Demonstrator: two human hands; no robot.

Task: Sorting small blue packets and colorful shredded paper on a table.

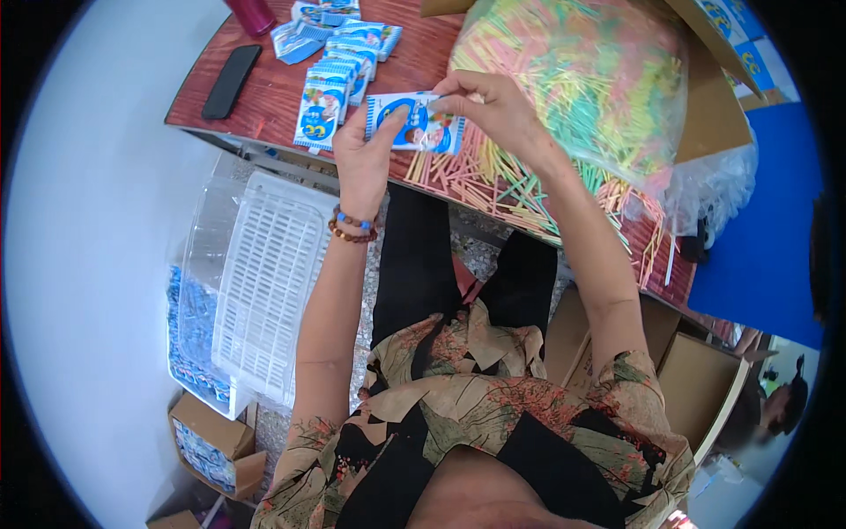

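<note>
Over the near edge of the table, a small blue-and-white printed packet is stretched between my two hands. My left hand pinches its left side, thumb on top. At its upper right edge, my right hand grips it between thumb and fingers. Just left of it, similar packets lie overlapping in a row, with more packets behind. Thin pink, yellow and green sticks are scattered under and beside my right hand. A large clear bag of the same sticks fills the table to the right.
A black phone and a dark pink bottle sit at the table's left. An open cardboard box stands around the bag. Below left are a white slotted basket, a bin of blue packets and a carton. Another person appears far right.
</note>
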